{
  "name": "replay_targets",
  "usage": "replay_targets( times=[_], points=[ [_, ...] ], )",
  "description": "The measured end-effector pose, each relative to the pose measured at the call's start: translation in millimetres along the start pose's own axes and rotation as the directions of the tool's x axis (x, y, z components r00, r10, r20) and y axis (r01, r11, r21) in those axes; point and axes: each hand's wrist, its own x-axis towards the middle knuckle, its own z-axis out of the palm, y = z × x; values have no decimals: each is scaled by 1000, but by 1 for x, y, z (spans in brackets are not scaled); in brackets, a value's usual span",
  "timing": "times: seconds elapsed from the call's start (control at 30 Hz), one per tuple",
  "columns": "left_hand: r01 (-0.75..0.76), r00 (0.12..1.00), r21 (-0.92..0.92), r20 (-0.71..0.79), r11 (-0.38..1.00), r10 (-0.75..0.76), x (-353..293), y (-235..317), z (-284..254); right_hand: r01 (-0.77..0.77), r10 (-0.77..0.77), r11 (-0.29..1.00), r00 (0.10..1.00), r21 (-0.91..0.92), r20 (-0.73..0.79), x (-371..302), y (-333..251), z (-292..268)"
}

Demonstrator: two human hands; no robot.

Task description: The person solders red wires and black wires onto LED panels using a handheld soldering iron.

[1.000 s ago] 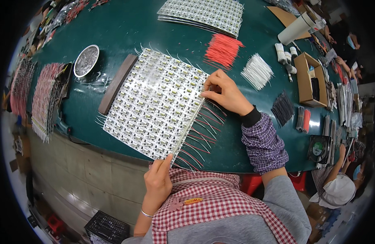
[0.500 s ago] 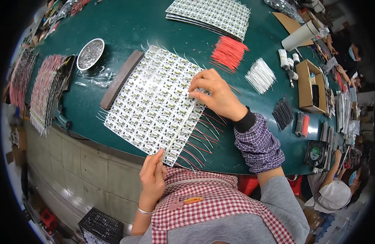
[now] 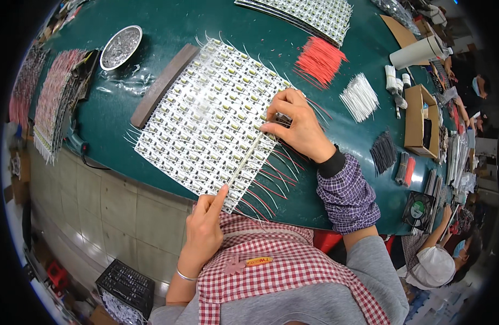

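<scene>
A white panel of small circuit boards point(image 3: 206, 116), dotted with yellow-green parts, lies tilted on the green table in front of me. Along its right side runs a thin pale strip point(image 3: 246, 157). My left hand point(image 3: 205, 225) is closed at the strip's near end, index fingertip on it and other fingers curled. At the far end, my right hand point(image 3: 298, 125) is closed, with thumb and fingers pinched around the strip. Red and white wires point(image 3: 271, 184) fan out from the panel's right edge. A dark bar point(image 3: 165, 86) lies along its left edge.
Beyond the panel lie red wires point(image 3: 321, 61), white wires point(image 3: 359, 97) and a stack of panels point(image 3: 309, 16). A metal bowl point(image 3: 121, 47) stands at left, near wired boards point(image 3: 57, 100). Black wires point(image 3: 383, 151) and a cardboard box point(image 3: 421, 119) are at right. Co-workers sit beyond.
My left hand has slid up and slightly right along the strip, its index finger now straighter. My right hand has shifted a little right and nearer. The whole view has also shifted slightly.
</scene>
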Motion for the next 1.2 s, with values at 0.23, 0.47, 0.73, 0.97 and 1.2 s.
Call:
replay_targets(
  times=[0.23, 0.47, 0.73, 0.97, 1.2],
  points=[
    [-68, 997, 5, 41, 998, 68, 4, -3, -5, -16, 17, 999, 999, -36, 44, -1, -3, -2],
    [126, 987, -359, 138, 925, -82, 4, -3, -12, -22, 24, 996, 1000, -87, 19, 1, -10, -1],
    [-58, 996, -25, 67, 998, 59, 5, -3, -7, -42, 43, 997, 999, -63, 23, -1, -8, 1],
    [29, 995, -184, 97, 982, -11, 5, -2, -9, -52, 53, 998, 998, -37, 20, 0, -12, 0],
    [-14, 991, -62, 134, 998, 23, 8, -2, -11, -97, 102, 993, 991, -65, 81, 1, -14, -3]
  ],
)
